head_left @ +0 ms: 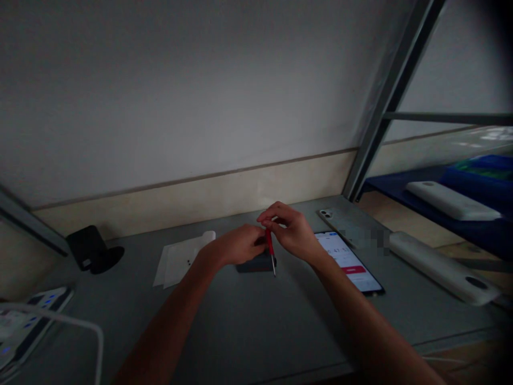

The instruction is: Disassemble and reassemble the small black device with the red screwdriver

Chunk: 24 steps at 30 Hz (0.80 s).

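Note:
Above the middle of the grey desk, my right hand (295,231) is closed, with thumb and fingertips pinched at the top of a small red-handled screwdriver (270,243). Its thin metal shaft slants down toward me. Beside it, my left hand (242,243) is closed with its fingers curled in close to the handle; what they hold is hidden. Just below the left hand lies a dark, flat, box-like object (256,264), partly covered by the hand. White sheets or bags (176,262) with a few tiny dark pieces on them lie left of my left hand.
Right of my hands lie a lit phone (352,267) and a pale phone (334,222). A long white case (444,270) is at the right edge. A black stand (90,248) and a power strip (36,323) with a white cable are left. A metal post (372,149) rises behind.

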Available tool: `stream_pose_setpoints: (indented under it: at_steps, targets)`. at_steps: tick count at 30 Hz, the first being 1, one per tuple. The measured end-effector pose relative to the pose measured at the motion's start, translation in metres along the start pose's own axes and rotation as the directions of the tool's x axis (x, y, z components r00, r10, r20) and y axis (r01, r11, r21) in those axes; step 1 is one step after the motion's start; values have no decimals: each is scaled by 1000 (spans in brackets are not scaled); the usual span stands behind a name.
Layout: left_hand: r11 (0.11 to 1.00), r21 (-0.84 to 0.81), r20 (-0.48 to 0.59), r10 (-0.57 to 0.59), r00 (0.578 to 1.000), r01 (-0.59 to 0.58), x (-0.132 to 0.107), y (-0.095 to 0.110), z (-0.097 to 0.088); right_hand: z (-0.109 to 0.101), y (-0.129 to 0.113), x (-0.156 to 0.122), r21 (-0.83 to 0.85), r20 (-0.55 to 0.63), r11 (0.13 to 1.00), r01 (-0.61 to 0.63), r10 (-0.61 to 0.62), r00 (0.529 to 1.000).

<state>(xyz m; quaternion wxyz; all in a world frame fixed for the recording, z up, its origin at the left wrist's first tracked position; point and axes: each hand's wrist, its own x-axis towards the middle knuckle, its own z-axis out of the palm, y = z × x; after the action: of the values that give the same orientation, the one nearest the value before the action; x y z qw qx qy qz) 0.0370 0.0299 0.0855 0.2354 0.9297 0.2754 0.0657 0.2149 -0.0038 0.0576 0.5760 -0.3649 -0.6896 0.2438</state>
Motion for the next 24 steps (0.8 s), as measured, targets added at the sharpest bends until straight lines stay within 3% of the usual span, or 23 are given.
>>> stream_pose_setpoints:
  at_steps: [4,6,10,14,17,19,21,24]
  targets:
    - [999,22,5,-24,1000,24,1,0,1,7,5,0,-73,-5,997,-11,11,1000]
    - [999,32,-6,-38,999,39,1,1,2,12,6,-2,-191,-14,982,12,-15,1000]
    - [999,13,-26,-31,999,31,1,2,1,29,14,-13,-445,-231,892,-75,-33,972]
    - [1000,16,-9,-23,1000,23,1,0,0,41,32,-20,-464,-353,873,-151,-26,935]
    - [999,32,-22,-18,1000,19,0,1,-4,32,37,-17,-490,-399,843,-224,12,917]
    - [999,38,-26,-17,1000,18,-2,3,-7,19,31,-17,-536,-383,788,-303,93,919]
    - [999,46,-23,-18,1000,19,-4,5,-10,7,17,-24,-623,-323,664,-413,262,909]
    - [996,90,-9,-29,1000,30,-7,10,-12,2,-9,-50,-785,-180,424,-452,542,821]
